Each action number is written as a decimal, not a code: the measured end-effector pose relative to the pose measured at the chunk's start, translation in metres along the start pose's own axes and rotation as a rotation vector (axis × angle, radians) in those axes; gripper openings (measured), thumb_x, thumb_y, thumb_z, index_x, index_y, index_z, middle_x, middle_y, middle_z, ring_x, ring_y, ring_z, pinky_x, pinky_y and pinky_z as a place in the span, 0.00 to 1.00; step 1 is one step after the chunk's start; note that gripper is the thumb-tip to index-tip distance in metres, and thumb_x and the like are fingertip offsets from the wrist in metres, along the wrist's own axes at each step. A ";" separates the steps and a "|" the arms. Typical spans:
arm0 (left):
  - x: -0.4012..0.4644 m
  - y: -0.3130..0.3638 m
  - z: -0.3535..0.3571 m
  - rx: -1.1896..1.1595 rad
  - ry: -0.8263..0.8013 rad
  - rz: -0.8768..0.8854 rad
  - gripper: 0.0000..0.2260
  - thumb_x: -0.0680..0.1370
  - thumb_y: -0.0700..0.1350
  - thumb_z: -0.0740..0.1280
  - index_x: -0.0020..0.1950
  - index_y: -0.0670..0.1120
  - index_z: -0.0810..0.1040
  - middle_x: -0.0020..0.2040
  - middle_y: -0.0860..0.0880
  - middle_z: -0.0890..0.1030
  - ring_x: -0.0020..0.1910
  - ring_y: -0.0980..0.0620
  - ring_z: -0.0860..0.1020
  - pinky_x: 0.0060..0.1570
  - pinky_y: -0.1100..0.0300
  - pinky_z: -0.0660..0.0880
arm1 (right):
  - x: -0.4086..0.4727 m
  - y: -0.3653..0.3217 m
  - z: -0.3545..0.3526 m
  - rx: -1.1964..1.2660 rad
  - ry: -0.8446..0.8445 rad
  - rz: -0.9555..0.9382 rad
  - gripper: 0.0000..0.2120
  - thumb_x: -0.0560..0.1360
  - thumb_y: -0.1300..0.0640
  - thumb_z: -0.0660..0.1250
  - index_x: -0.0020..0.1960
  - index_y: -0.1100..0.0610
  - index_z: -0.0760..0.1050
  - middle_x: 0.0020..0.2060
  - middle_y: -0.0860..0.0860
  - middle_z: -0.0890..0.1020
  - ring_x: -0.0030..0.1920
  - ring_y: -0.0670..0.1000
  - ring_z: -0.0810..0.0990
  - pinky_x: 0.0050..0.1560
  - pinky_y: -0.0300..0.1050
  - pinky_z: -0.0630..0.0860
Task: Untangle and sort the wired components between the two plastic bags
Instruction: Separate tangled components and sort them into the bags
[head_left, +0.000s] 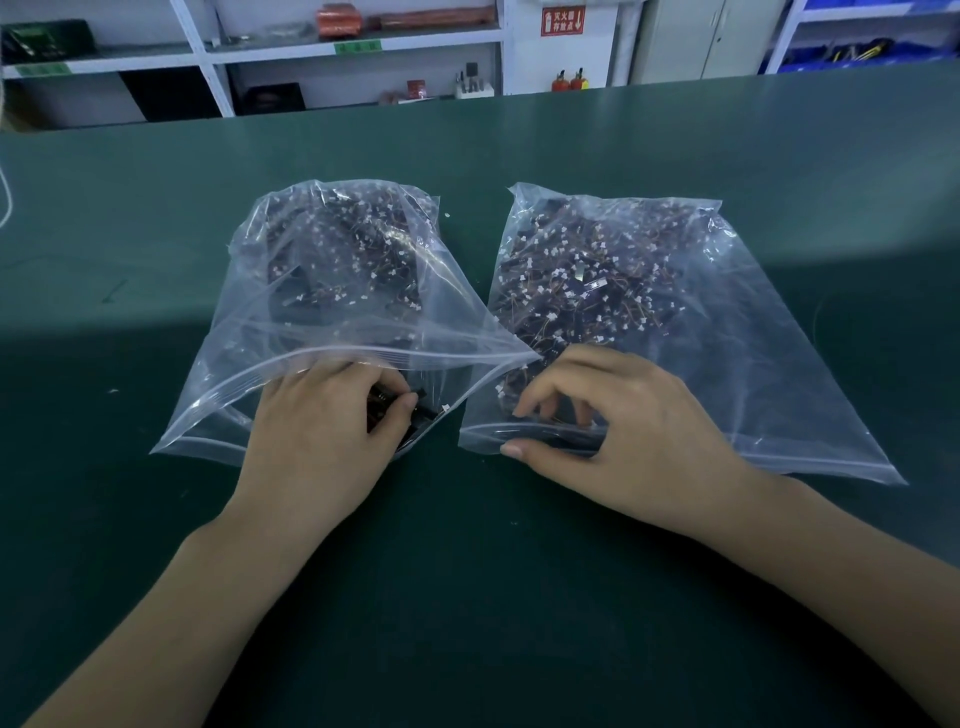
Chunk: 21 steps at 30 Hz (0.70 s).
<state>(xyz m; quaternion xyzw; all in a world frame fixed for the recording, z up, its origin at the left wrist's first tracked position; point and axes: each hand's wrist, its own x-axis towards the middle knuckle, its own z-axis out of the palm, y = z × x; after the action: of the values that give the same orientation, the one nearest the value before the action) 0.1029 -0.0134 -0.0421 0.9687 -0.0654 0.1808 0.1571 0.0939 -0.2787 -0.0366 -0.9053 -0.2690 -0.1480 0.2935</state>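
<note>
A green worktop (519, 571) fills most of the view, with white shelving (208, 57) along the wall behind it and a red sign (562, 21) further right. Two clear zip bags lie side by side on the worktop, their near corners just touching. The right bag (727, 364) lies flat, packed at its far end with dark wired parts (582, 275) that have small white plugs. The left bag (249, 332) holds a similar heap (343, 249) at its far end, and its mouth gapes toward the person. The left hand (322, 431) is inside that mouth, its grip closed around a small black part (415, 410), thumb and fingers curled over it. The right hand (623, 421) sits at the near left corner of the right bag, fingers bent down into the opening among the wires, thumb lying along the bag's zip edge; whether its grip has hold of a part or only the plastic cannot be told. A white cable (6, 197) curves at the far left edge.
</note>
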 end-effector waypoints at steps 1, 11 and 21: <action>0.000 0.000 0.001 -0.014 -0.009 -0.003 0.05 0.80 0.56 0.70 0.50 0.57 0.84 0.47 0.59 0.80 0.55 0.48 0.79 0.60 0.49 0.71 | 0.000 0.000 0.000 0.004 0.007 0.000 0.11 0.74 0.39 0.75 0.49 0.46 0.83 0.43 0.40 0.79 0.41 0.41 0.75 0.47 0.33 0.67; -0.004 0.008 -0.002 -0.127 0.103 0.149 0.02 0.79 0.48 0.73 0.47 0.54 0.82 0.43 0.59 0.82 0.46 0.51 0.80 0.53 0.48 0.76 | 0.000 0.002 0.001 0.027 0.041 -0.020 0.10 0.76 0.43 0.74 0.50 0.48 0.84 0.43 0.40 0.79 0.40 0.41 0.76 0.48 0.39 0.72; -0.009 0.019 0.002 -0.231 0.243 0.399 0.04 0.82 0.47 0.71 0.50 0.49 0.83 0.47 0.58 0.82 0.49 0.52 0.78 0.49 0.57 0.74 | -0.001 0.003 0.004 0.135 0.083 -0.040 0.13 0.79 0.43 0.71 0.57 0.50 0.82 0.45 0.42 0.81 0.42 0.48 0.80 0.45 0.51 0.79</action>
<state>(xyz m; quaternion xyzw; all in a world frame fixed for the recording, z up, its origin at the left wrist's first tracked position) 0.0913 -0.0312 -0.0419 0.8835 -0.2560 0.3144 0.2344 0.0951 -0.2786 -0.0410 -0.8710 -0.2841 -0.1728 0.3617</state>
